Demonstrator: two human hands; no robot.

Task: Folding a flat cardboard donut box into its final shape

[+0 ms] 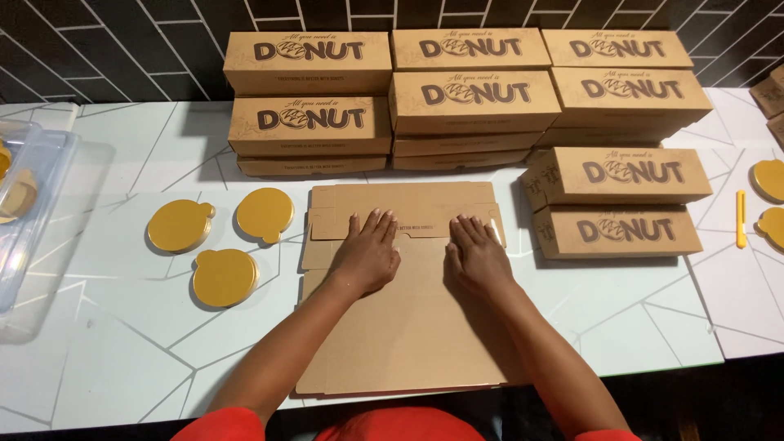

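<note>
Head view: 2 hands, left (pixel 367 257) and right (pixel 476 257), press flat, open-palmed, on an unfolded brown cardboard box (pixel 408 327).

Wall (pixel 122 41): dark tiles in a slanted, herringbone-like pattern with pale grout lines, running across the top of the view.

Table (pixel 653 318): white top crossed by thin grey lines in an irregular geometric pattern — its near edge shows at the bottom. A second white surface (pixel 751 302) of the same pattern adjoins on the right, a seam between the two.

Floor: dark beneath the near edge — detail cannot be told.

Light: even and soft, with faint shadows on the tabletop.
</note>
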